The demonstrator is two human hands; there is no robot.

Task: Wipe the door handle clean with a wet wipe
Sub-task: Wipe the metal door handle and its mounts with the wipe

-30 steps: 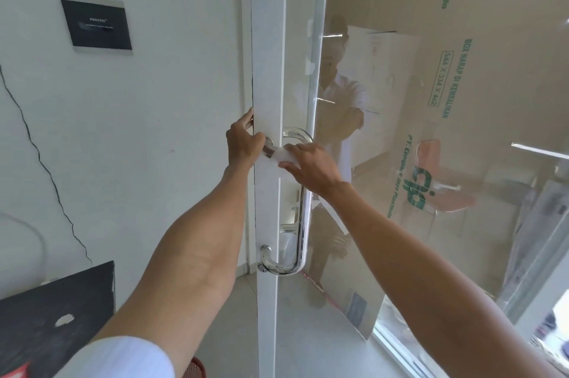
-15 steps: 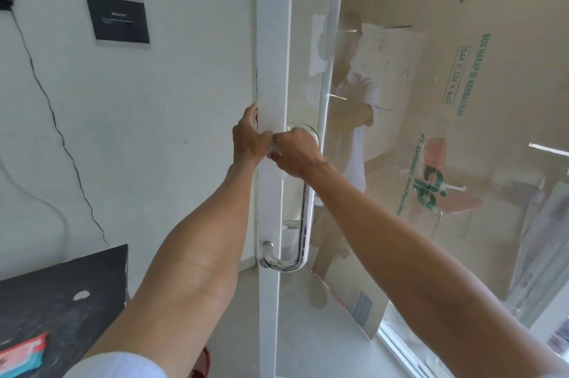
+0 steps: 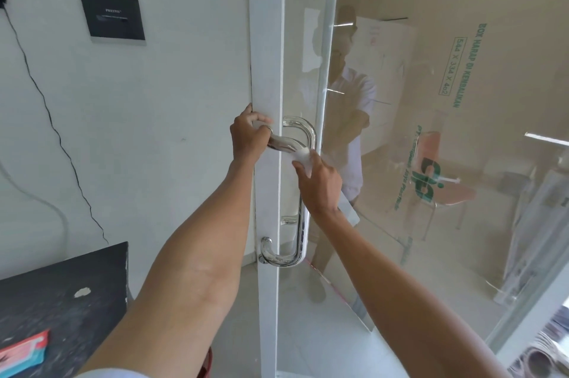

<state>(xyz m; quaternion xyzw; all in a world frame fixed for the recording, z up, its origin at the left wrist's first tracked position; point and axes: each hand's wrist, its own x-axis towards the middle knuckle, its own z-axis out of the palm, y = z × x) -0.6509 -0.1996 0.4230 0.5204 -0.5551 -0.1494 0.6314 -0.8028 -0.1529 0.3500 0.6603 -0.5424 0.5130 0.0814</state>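
Note:
A shiny chrome door handle [image 3: 303, 223] runs vertically on the white-framed glass door [image 3: 266, 39], curving in at top and bottom. My left hand [image 3: 248, 139] grips the near top curve of the handle at the door's edge. My right hand [image 3: 320, 182] presses a white wet wipe [image 3: 303, 156] against the upper bend of the handle, just right of my left hand. Most of the wipe is hidden under my fingers.
A black table [image 3: 61, 300] with a red and blue packet [image 3: 21, 356] stands at lower left. A dark wall plate [image 3: 112, 19] and a black cable [image 3: 46, 110] are on the white wall. Behind the glass are cardboard sheets [image 3: 462, 69] and a chair [image 3: 443, 190].
My right hand has slid with the wipe from the top of the handle, next to my left hand, to the right and slightly down along the bend. My left hand stays put.

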